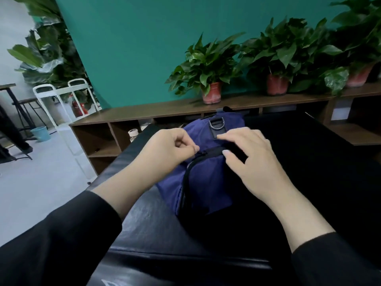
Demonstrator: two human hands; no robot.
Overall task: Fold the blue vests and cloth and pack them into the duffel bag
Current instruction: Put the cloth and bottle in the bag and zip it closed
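The navy fabric duffel bag [206,182] lies on the black, glossy desk [156,221], its long axis running away from the person toward the wooden shelf [144,114] of potted plants [208,65]. The left hand [165,151] pinches the zipper pull [203,153] on the bag's black top with curled fingers. The right hand [251,159] presses flat beside it, fingers straight; the bag's right side is lost in shadow.

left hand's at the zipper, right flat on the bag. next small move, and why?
Probably draw the zipper pull along the black zipper track while the other hand steadies the bag. The left hand pinches at the pull; the right hand lies with straight fingers on the blue duffel bag. Whether it is opening or closing is unclear.
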